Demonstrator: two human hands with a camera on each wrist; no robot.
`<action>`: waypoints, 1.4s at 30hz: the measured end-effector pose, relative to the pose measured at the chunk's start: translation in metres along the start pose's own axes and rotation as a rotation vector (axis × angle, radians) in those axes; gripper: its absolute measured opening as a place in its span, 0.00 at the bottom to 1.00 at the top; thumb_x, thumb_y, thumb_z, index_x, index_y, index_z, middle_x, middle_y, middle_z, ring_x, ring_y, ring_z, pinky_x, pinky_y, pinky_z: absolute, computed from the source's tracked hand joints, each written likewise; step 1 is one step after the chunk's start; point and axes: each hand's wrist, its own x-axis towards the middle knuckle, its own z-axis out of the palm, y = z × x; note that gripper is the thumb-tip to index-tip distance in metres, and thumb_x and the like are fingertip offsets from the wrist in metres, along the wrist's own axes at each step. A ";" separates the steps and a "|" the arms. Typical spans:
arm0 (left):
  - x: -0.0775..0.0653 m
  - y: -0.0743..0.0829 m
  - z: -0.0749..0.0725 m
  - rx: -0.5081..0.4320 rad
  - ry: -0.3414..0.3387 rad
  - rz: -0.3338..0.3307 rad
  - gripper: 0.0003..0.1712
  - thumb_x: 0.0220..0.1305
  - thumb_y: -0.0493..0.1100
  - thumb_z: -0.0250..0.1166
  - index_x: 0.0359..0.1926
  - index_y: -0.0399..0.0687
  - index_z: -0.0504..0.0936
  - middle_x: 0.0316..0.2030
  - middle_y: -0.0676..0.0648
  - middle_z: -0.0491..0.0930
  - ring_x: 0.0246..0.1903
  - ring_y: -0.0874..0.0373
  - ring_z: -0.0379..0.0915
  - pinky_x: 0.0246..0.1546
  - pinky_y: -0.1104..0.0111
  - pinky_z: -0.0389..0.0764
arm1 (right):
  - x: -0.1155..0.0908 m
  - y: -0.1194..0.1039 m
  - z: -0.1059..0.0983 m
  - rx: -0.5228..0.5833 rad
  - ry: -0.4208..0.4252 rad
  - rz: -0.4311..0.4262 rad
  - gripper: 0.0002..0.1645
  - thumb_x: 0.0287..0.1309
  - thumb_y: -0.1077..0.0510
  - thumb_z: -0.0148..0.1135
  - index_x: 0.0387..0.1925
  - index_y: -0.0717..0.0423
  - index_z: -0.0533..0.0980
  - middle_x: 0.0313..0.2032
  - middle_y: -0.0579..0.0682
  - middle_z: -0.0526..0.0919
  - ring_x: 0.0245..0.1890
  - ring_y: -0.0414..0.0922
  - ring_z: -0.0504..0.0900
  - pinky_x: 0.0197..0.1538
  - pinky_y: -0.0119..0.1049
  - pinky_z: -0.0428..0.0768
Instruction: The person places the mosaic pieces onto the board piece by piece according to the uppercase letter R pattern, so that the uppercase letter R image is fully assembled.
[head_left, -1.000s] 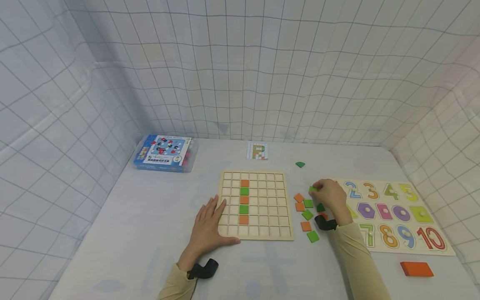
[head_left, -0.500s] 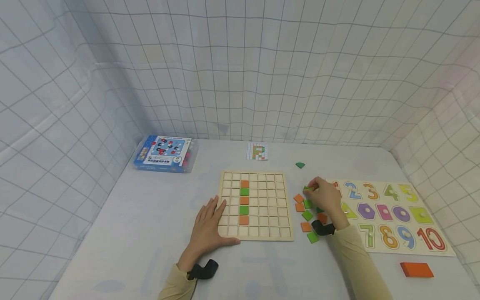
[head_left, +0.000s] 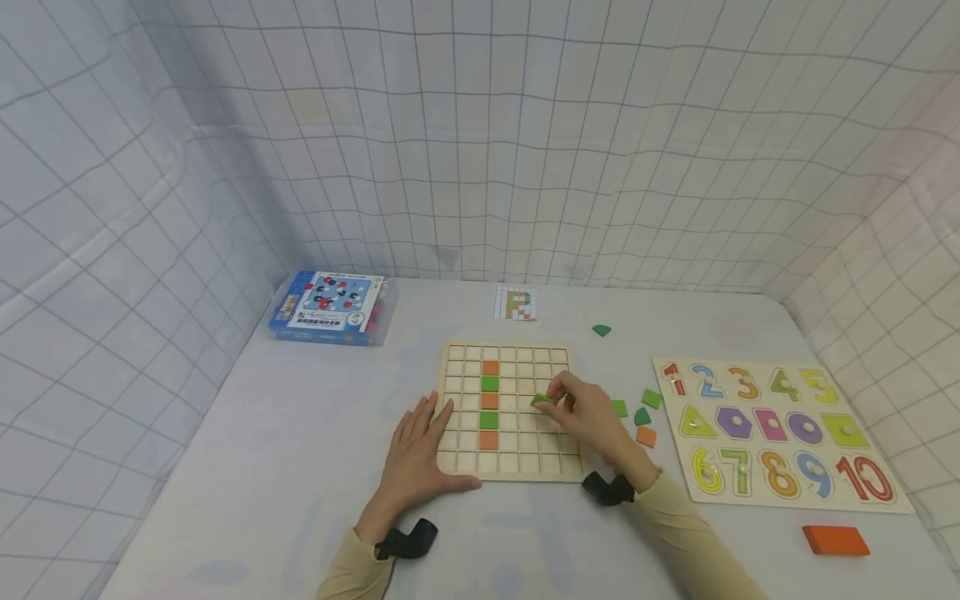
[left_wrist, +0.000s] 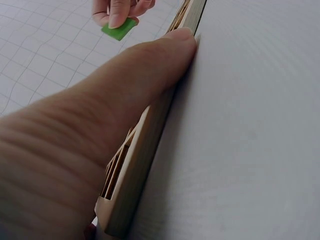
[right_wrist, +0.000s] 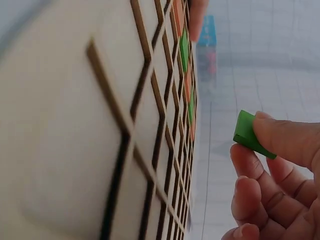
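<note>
My left hand (head_left: 414, 462) lies with straight fingers over the left edge of a wooden grid board (head_left: 508, 462), its thumb along the near edge. In the board's third column sit orange tiles (head_left: 489, 440) and green tiles (head_left: 490, 383), alternating. Over the right half of the board, my right hand (head_left: 591, 417) pinches a square green tile (head_left: 539, 400) between thumb and fingers. In the right wrist view this held tile (right_wrist: 245, 128) is clear of the grid. The left wrist view shows my left thumb (left_wrist: 145, 65) against the board's side.
Several loose tiles lie right of the board, including a green square (head_left: 651, 398), a dark green quarter piece (head_left: 642, 417) and an orange square (head_left: 646, 437). Beyond them is a number puzzle (head_left: 780, 492). A pattern card (head_left: 516, 302), a boxed set (head_left: 330, 307) and an orange block (head_left: 836, 540) lie around.
My right hand has moved left from the loose tiles to above the board, carrying the green tile. The left hand has stayed where it was.
</note>
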 end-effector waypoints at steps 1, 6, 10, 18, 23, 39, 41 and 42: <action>0.000 0.000 0.000 0.005 0.004 0.003 0.70 0.31 0.72 0.74 0.72 0.44 0.56 0.72 0.39 0.46 0.71 0.46 0.36 0.67 0.51 0.41 | -0.001 -0.005 0.005 0.005 -0.015 -0.020 0.13 0.53 0.56 0.70 0.32 0.51 0.72 0.27 0.40 0.78 0.17 0.33 0.68 0.19 0.29 0.68; 0.000 0.000 0.000 0.015 0.006 0.009 0.70 0.31 0.73 0.73 0.72 0.44 0.56 0.72 0.39 0.46 0.71 0.46 0.36 0.67 0.51 0.42 | -0.003 -0.027 0.024 0.001 -0.115 -0.046 0.12 0.52 0.53 0.71 0.30 0.47 0.72 0.26 0.36 0.77 0.19 0.31 0.69 0.21 0.27 0.70; 0.001 -0.001 0.000 0.013 0.014 0.016 0.70 0.31 0.72 0.73 0.72 0.44 0.56 0.72 0.39 0.46 0.71 0.46 0.36 0.67 0.51 0.42 | -0.005 -0.042 0.034 -0.031 -0.208 -0.023 0.13 0.51 0.51 0.72 0.28 0.45 0.73 0.24 0.34 0.75 0.19 0.32 0.69 0.22 0.28 0.70; 0.001 0.000 -0.001 0.005 0.021 0.024 0.69 0.31 0.72 0.73 0.72 0.44 0.57 0.72 0.39 0.47 0.71 0.46 0.37 0.67 0.51 0.42 | -0.005 -0.056 0.050 -0.085 -0.325 0.034 0.14 0.49 0.50 0.73 0.26 0.45 0.72 0.22 0.33 0.75 0.19 0.31 0.69 0.22 0.27 0.69; 0.002 0.000 -0.001 0.010 0.022 0.024 0.70 0.31 0.73 0.73 0.72 0.44 0.57 0.72 0.39 0.48 0.71 0.46 0.37 0.67 0.52 0.42 | -0.005 -0.060 0.053 -0.117 -0.310 0.038 0.16 0.48 0.48 0.73 0.24 0.45 0.72 0.21 0.33 0.74 0.18 0.31 0.69 0.22 0.27 0.68; 0.001 -0.001 0.000 0.010 0.023 0.022 0.70 0.30 0.73 0.73 0.72 0.44 0.57 0.72 0.39 0.47 0.71 0.46 0.38 0.67 0.51 0.43 | -0.010 -0.059 0.056 -0.231 -0.253 -0.027 0.09 0.48 0.51 0.73 0.21 0.45 0.80 0.20 0.32 0.74 0.22 0.30 0.70 0.26 0.26 0.70; 0.001 -0.001 0.000 0.012 0.023 0.022 0.70 0.30 0.73 0.73 0.72 0.44 0.57 0.72 0.39 0.47 0.71 0.46 0.37 0.67 0.51 0.43 | -0.011 -0.059 0.056 -0.253 -0.236 -0.039 0.10 0.48 0.51 0.73 0.20 0.44 0.79 0.19 0.32 0.74 0.21 0.30 0.69 0.25 0.26 0.69; 0.001 -0.001 0.000 0.015 0.022 0.022 0.70 0.30 0.73 0.73 0.72 0.44 0.57 0.72 0.40 0.47 0.71 0.46 0.37 0.67 0.51 0.43 | -0.011 -0.059 0.056 -0.258 -0.232 -0.041 0.10 0.48 0.52 0.73 0.19 0.44 0.79 0.19 0.32 0.74 0.21 0.30 0.69 0.25 0.26 0.69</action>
